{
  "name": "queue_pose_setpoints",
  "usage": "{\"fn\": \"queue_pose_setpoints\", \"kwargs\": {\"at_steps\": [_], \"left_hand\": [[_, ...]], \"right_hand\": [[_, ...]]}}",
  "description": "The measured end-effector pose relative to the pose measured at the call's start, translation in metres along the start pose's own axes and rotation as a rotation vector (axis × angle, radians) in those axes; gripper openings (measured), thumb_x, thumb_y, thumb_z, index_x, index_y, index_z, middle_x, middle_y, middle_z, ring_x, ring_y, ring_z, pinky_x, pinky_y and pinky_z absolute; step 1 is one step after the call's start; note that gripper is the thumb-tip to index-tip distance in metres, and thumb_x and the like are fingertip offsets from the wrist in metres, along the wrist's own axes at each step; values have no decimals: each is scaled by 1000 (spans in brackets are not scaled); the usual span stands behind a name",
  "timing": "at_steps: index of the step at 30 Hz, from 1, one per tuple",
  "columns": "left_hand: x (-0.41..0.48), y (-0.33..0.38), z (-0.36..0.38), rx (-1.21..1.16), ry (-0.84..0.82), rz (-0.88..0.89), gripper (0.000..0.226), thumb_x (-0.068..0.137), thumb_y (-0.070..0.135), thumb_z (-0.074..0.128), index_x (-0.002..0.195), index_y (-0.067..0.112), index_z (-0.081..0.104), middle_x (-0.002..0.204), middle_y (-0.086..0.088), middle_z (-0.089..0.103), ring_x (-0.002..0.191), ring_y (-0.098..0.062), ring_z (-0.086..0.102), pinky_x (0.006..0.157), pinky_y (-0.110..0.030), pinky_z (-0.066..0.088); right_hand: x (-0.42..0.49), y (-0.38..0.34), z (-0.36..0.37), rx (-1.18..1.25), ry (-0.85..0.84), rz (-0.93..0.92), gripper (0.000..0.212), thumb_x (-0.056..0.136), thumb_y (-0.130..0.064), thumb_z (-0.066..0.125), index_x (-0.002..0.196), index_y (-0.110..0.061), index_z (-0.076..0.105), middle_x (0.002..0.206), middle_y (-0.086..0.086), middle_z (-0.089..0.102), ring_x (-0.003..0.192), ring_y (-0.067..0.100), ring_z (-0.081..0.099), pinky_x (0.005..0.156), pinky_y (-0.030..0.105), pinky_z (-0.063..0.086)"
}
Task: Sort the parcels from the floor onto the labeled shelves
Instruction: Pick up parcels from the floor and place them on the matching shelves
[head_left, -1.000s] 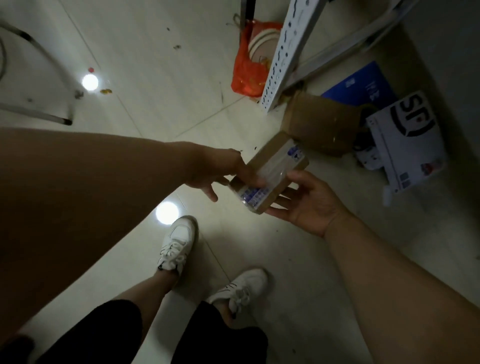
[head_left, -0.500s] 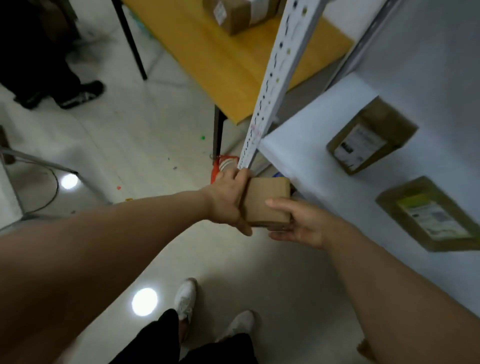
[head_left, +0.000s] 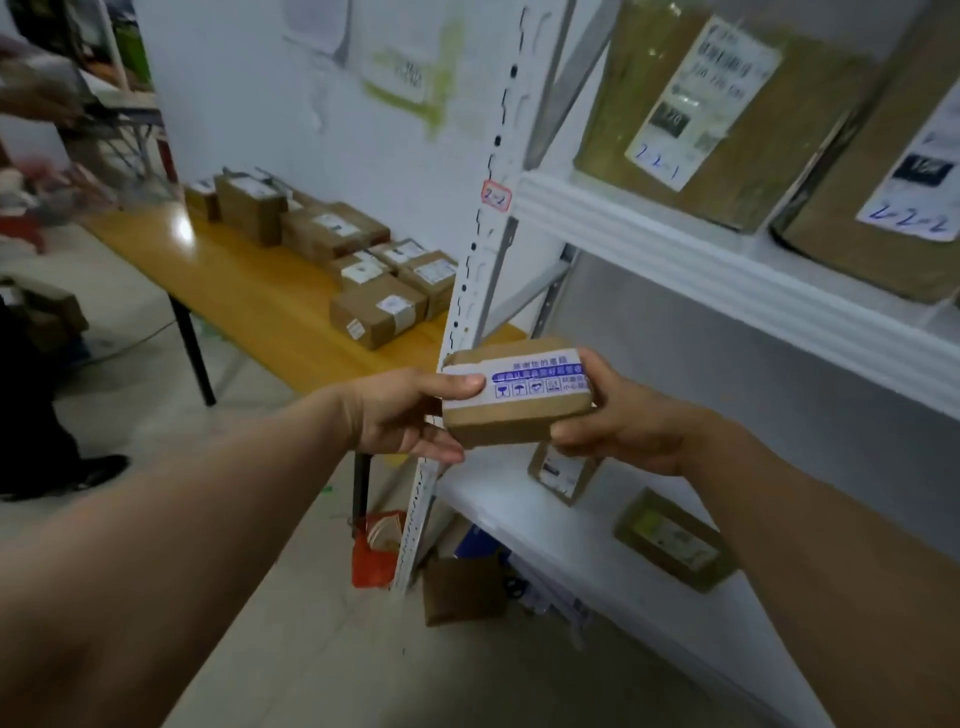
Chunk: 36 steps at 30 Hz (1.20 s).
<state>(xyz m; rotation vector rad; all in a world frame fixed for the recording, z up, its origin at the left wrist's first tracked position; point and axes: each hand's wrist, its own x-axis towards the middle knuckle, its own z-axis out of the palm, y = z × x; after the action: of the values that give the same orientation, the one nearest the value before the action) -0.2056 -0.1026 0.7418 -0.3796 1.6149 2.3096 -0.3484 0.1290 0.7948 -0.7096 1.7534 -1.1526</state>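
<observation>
A small brown cardboard parcel (head_left: 517, 400) with white and blue printed tape is held between both hands in front of the white shelf unit. My left hand (head_left: 405, 415) pinches its left end, thumb on top. My right hand (head_left: 623, 421) grips its right end. The parcel hangs level with the gap between the upper shelf (head_left: 727, 270) and the lower shelf (head_left: 597, 551). A red-framed tag "2-2" (head_left: 496, 196) is stuck on the shelf post. Two large parcels marked 2-2-1 (head_left: 727, 104) and 2-2-2 (head_left: 883, 197) stand on the upper shelf.
Two small parcels (head_left: 563, 475) (head_left: 675, 540) lie on the lower shelf. A yellow table (head_left: 249, 291) at left carries several boxes. Under the shelf sit a brown box (head_left: 462, 592) and a red bag (head_left: 374, 556). Another person's dark shoe (head_left: 98, 467) shows at far left.
My view has swung up from the floor to the shelves. Both hands have lifted the parcel from near the floor to shelf height and turned its taped face towards me.
</observation>
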Motion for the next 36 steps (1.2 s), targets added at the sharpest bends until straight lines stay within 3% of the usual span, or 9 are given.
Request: {"fn": "queue_pose_setpoints", "kwargs": {"at_steps": [5, 9, 11, 13, 16, 21, 26, 30, 36], "left_hand": [[-11, 44, 16, 152, -137, 186, 62, 74, -7, 69, 133, 1, 51, 131, -24, 60, 121, -36, 59, 99, -43, 52], [-17, 75, 27, 209, -160, 314, 92, 64, -25, 62, 145, 9, 33, 140, -31, 48, 124, -44, 55, 104, -61, 43], [-21, 90, 31, 266, -215, 341, 98, 63, -29, 59, 147, 13, 31, 143, -33, 42, 128, -47, 50, 107, -69, 32], [-25, 104, 35, 340, -297, 341, 101, 63, -32, 56, 148, 15, 30, 141, -32, 44, 128, -48, 49, 103, -66, 39], [-30, 125, 41, 430, -408, 295, 102, 63, -33, 53, 147, 20, 30, 128, -22, 55, 122, -40, 55, 91, -50, 56], [-32, 147, 46, 582, -476, 213, 103, 67, -31, 53, 151, 24, 26, 129, -20, 54, 127, -42, 50, 101, -57, 44], [-23, 149, 42, 449, -232, 192, 96, 74, -18, 64, 148, 37, 36, 140, -16, 54, 129, -40, 52, 108, -64, 36], [-13, 145, 47, 387, -255, 130, 72, 77, 5, 71, 140, 30, 46, 134, -18, 60, 129, -34, 54, 98, -50, 47], [10, 153, 86, 527, -311, 160, 55, 80, 20, 73, 132, 13, 57, 133, -21, 60, 125, -37, 55, 100, -47, 49]], "right_hand": [[-28, -36, -7, 125, 61, 19, 85, 73, -30, 79, 136, -59, 30, 129, 7, 68, 121, 31, 62, 97, 58, 51], [-37, -65, -7, 204, 163, -17, 30, 75, -62, 64, 94, -44, 79, 109, 4, 77, 117, 28, 63, 94, 61, 52], [-40, -74, -12, 163, 207, -11, 35, 72, -65, 68, 93, -39, 80, 112, 5, 76, 118, 25, 64, 94, 58, 53], [-41, -81, -15, 86, 203, 21, 45, 71, -64, 70, 103, -34, 78, 116, 4, 74, 117, 23, 65, 98, 56, 51], [-42, -87, -13, -24, 135, 75, 49, 73, -66, 68, 106, -31, 75, 108, 3, 74, 106, 19, 68, 101, 52, 49], [-41, -89, -10, -122, 16, 162, 57, 75, -58, 71, 122, -26, 67, 119, 7, 71, 112, 26, 64, 105, 51, 46], [-43, -81, -19, -16, 119, 63, 57, 73, -43, 76, 126, -27, 63, 118, 7, 73, 110, 26, 68, 101, 57, 49], [-45, -79, -25, 85, 244, -62, 53, 71, -34, 77, 123, -30, 64, 115, 9, 74, 106, 27, 70, 95, 57, 53], [-72, -85, -39, 105, 334, -160, 54, 75, -33, 74, 127, -30, 62, 123, 11, 71, 114, 32, 66, 87, 48, 56]]}}
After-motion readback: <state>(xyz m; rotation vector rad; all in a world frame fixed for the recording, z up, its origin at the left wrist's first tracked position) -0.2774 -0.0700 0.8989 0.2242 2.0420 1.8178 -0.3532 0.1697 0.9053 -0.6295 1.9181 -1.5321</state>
